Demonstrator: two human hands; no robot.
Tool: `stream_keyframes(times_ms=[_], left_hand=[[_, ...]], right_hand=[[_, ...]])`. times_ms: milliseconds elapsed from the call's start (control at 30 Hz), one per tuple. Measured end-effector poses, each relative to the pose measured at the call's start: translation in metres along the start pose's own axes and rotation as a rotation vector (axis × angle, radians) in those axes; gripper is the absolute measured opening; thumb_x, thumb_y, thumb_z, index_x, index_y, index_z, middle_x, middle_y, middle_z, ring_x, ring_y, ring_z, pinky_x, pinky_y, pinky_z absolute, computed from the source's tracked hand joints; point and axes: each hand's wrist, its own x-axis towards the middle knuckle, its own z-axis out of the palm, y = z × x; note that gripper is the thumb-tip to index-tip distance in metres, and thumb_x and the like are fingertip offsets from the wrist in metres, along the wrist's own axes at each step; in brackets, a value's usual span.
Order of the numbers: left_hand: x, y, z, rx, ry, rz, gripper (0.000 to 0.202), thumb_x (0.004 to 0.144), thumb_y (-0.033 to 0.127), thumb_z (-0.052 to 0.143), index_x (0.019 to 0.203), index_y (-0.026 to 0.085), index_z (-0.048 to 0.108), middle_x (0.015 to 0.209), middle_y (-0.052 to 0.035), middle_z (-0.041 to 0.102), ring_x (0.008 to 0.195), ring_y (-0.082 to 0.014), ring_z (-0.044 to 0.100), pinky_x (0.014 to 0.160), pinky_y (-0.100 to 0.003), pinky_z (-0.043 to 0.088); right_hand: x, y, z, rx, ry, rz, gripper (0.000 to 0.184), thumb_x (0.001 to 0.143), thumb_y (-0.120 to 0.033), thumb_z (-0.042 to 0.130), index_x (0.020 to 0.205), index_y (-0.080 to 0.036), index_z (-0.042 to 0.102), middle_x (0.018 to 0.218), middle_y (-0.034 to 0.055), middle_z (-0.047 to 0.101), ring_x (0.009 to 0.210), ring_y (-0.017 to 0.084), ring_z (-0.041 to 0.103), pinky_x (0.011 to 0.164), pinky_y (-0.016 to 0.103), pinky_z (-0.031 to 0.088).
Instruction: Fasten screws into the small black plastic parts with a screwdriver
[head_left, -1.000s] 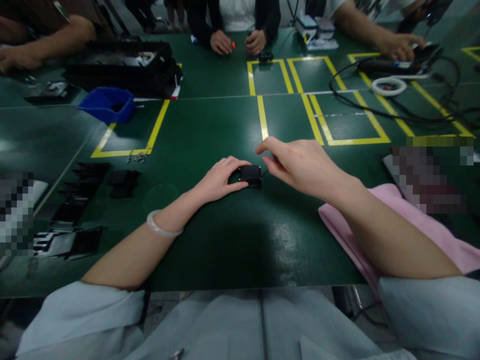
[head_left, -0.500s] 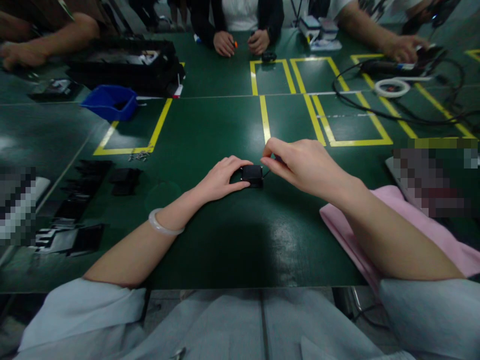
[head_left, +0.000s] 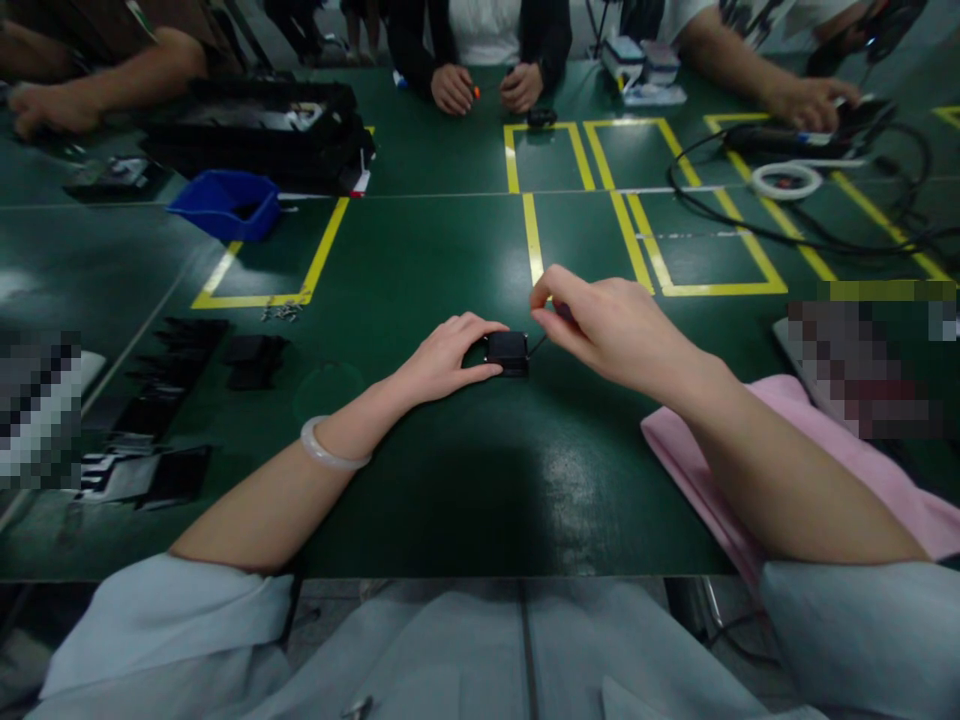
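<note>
A small black rectangular box (head_left: 508,353) with bright specks at its corners lies on the green table. My left hand (head_left: 453,360) grips its left side, thumb along the near edge and fingers along the far edge. To the right of the box, my right hand (head_left: 592,318) pinches a thin tool with a dark shaft (head_left: 538,346), which slants down to the box's right side. The tool's upper part is hidden in the fingers. Whether its tip touches the box I cannot tell.
Left lie black parts (head_left: 253,360), small metal pieces (head_left: 283,307) and a blue bin (head_left: 225,205). A pink cloth (head_left: 720,450) lies under my right forearm. Black cable (head_left: 686,200) loops at the far right. Across the table, other people's hands (head_left: 452,90) rest or work.
My right hand has lifted slightly and drawn a little away from the box, so more of the tool's shaft shows. The left hand keeps its grip; the view has shifted slightly.
</note>
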Motion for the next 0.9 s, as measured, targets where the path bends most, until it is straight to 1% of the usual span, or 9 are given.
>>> stream_keyframes(times_ms=[100,233,333,533,767,900], left_hand=[[0.0,0.0,0.0,-0.008,0.0,-0.004,0.052,0.095,0.055,0.058,0.136,0.023,0.054,0.123,-0.0096,0.06,0.113,-0.0281,0.055,0.097,-0.041,0.044],[0.0,0.001,0.0,-0.006,0.0,0.002,0.051,0.095,0.054,0.058,0.136,0.023,0.054,0.124,-0.0096,0.06,0.114,-0.0282,0.055,0.099,-0.042,0.044],[0.001,0.0,0.0,-0.006,0.002,0.011,0.052,0.095,0.054,0.058,0.136,0.022,0.055,0.124,-0.01,0.06,0.113,-0.0281,0.055,0.098,-0.041,0.044],[0.001,-0.001,0.002,0.019,0.017,0.02,0.052,0.094,0.055,0.059,0.134,0.022,0.055,0.121,-0.0096,0.06,0.112,-0.028,0.056,0.099,-0.042,0.044],[0.002,-0.005,0.005,0.031,0.026,0.018,0.055,0.094,0.057,0.059,0.134,0.021,0.055,0.12,-0.011,0.061,0.11,-0.0298,0.057,0.097,-0.044,0.045],[0.002,-0.005,0.005,0.035,0.03,0.026,0.054,0.094,0.055,0.059,0.134,0.019,0.055,0.12,-0.0118,0.061,0.111,-0.0301,0.057,0.097,-0.045,0.045]], right_hand=[[0.0,-0.001,0.001,0.025,0.021,-0.005,0.027,0.098,-0.028,0.041,0.118,-0.018,0.057,0.08,0.003,0.069,0.067,0.018,0.06,0.065,0.028,0.032],[0.0,-0.001,0.001,0.036,0.023,-0.001,0.028,0.097,-0.026,0.041,0.119,-0.018,0.056,0.081,0.0035,0.07,0.068,0.018,0.059,0.064,0.028,0.032],[0.0,-0.001,0.001,0.041,0.022,-0.006,0.025,0.098,-0.027,0.041,0.115,-0.018,0.058,0.08,0.003,0.069,0.067,0.017,0.058,0.064,0.028,0.031],[0.006,-0.002,0.002,0.006,0.006,-0.021,0.026,0.101,-0.037,0.041,0.105,-0.02,0.06,0.08,0.0025,0.067,0.068,0.017,0.056,0.063,0.028,0.027],[0.015,-0.015,-0.003,-0.071,-0.042,-0.017,0.026,0.102,-0.037,0.042,0.098,-0.02,0.061,0.079,0.0028,0.067,0.066,0.016,0.054,0.06,0.028,0.021],[0.015,-0.019,-0.003,-0.104,-0.035,0.001,0.029,0.103,-0.038,0.041,0.093,-0.02,0.062,0.076,0.0032,0.066,0.065,0.017,0.053,0.059,0.029,0.02]])
